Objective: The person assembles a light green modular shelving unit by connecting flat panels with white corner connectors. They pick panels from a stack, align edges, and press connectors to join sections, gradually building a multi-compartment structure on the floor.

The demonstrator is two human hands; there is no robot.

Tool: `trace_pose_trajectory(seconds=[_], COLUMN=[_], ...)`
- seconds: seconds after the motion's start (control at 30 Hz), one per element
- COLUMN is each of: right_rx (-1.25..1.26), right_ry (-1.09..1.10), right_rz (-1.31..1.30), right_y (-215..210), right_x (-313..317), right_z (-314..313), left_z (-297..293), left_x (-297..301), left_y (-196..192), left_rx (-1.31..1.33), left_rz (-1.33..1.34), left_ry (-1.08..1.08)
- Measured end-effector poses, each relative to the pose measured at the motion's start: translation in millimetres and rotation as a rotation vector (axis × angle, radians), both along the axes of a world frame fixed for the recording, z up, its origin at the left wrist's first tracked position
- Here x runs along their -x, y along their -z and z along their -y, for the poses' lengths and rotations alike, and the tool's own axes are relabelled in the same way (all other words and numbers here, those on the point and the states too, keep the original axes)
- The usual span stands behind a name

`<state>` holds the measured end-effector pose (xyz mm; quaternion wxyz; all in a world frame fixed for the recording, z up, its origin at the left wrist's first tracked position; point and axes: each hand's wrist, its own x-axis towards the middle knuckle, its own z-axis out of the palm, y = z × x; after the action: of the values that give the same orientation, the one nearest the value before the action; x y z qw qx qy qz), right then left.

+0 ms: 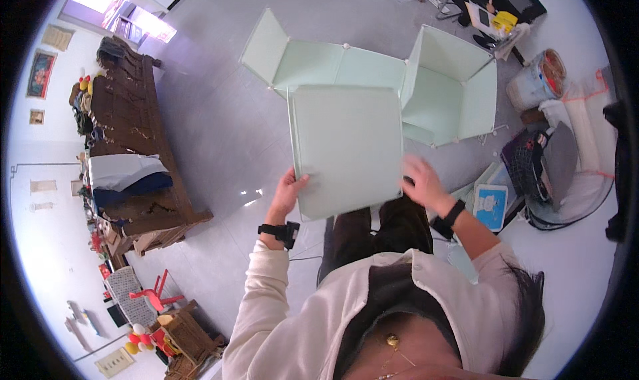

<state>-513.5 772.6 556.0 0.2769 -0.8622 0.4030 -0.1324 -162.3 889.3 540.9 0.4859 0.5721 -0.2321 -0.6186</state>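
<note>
I hold a pale green square panel (pixel 343 147) flat in front of me, above my legs. My left hand (pixel 287 192) grips its lower left edge with the thumb on top. My right hand (pixel 421 180) holds the panel's lower right edge. Beyond the panel on the grey floor stands a partly built cube frame of the same pale green panels (pixel 446 87), joined by small white corner connectors, with an open run of panels (pixel 299 60) stretching to the left.
A dark carved wooden bench (pixel 133 134) with folded cloth stands at the left. A white bucket (pixel 536 80), a black crate (pixel 526 160), a fan (pixel 572 174) and a small blue-and-white box (pixel 490 205) lie at the right. A red stool (pixel 156 292) is at lower left.
</note>
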Motion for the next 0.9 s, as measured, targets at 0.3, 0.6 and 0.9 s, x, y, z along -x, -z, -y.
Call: trace_pose_trajectory(seconds=[0.3, 0.6, 0.9], right_rx=[0.248, -0.539, -0.184], right_ry=[0.042, -0.214, -0.034], right_rz=[0.125, -0.016, -0.055], right_y=[-106, -48, -33], right_x=[-137, -196, -310], right_z=[182, 281, 421], left_z=[88, 236, 363], left_x=[-119, -207, -338], left_y=[-39, -42, 14], left_rx=[0.204, 0.246, 0.089], left_rz=[0.368, 0.658, 0.899], left_ry=[0.169, 0.425, 0.159])
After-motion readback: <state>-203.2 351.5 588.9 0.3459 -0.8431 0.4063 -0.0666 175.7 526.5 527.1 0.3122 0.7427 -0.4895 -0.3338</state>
